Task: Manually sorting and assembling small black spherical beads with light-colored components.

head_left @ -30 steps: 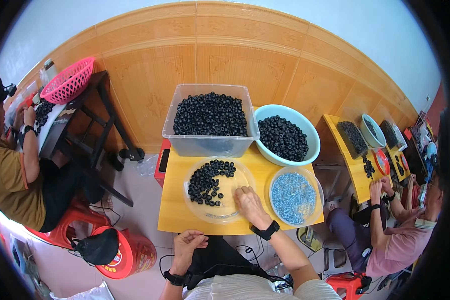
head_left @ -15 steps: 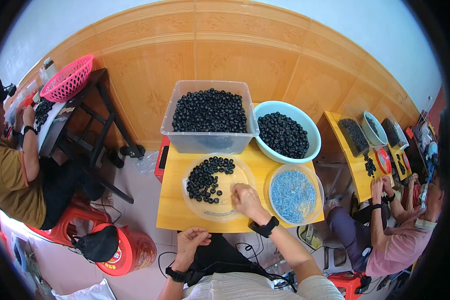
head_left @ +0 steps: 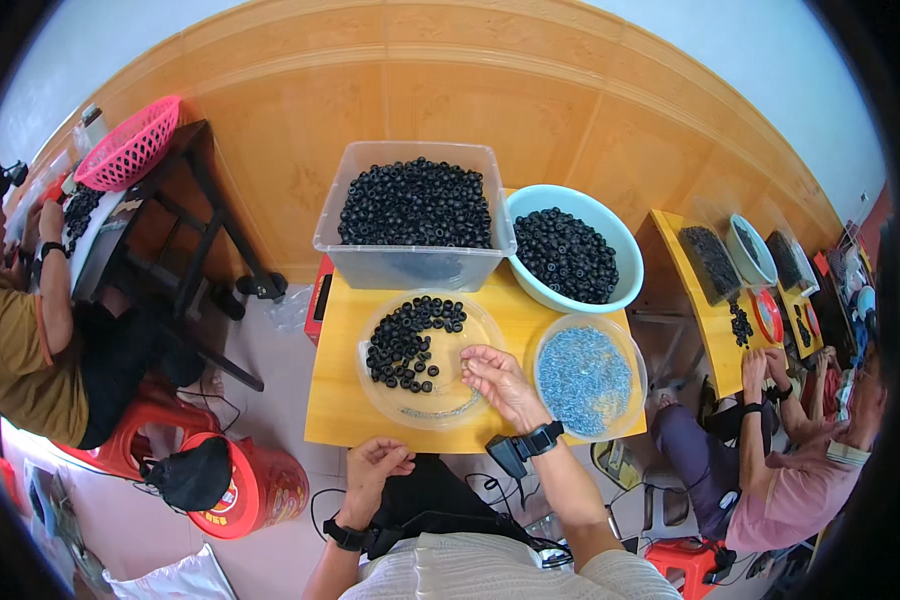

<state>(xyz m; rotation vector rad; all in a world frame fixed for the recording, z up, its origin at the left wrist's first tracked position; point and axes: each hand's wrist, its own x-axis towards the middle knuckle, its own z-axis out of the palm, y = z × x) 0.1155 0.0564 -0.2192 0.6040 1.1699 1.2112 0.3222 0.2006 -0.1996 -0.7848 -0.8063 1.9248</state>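
Note:
My right hand point(head_left: 500, 380) rests over the right side of a clear round plate point(head_left: 425, 405) on the yellow table point(head_left: 335, 400), fingers curled toward the plate's middle. Whether it holds a small part I cannot tell. The plate carries a heap of small black rings point(head_left: 405, 340) on its left and a thin line of blue bits along its near rim. My left hand point(head_left: 375, 470) hangs below the table's near edge, fingers loosely curled, nothing visible in it. A clear bowl of small blue pieces point(head_left: 585, 375) sits right of my right hand.
A clear tub point(head_left: 415, 215) and a light blue basin point(head_left: 570, 255), both full of black rings, stand at the table's far side. A seated person point(head_left: 30, 340) works at left near a pink basket point(head_left: 130, 145). Another person point(head_left: 800, 470) sits at right. A red bucket point(head_left: 245, 485) stands at lower left.
My right hand has slid a little left and forward over the plate. My left hand has shifted slightly, staying below the table edge.

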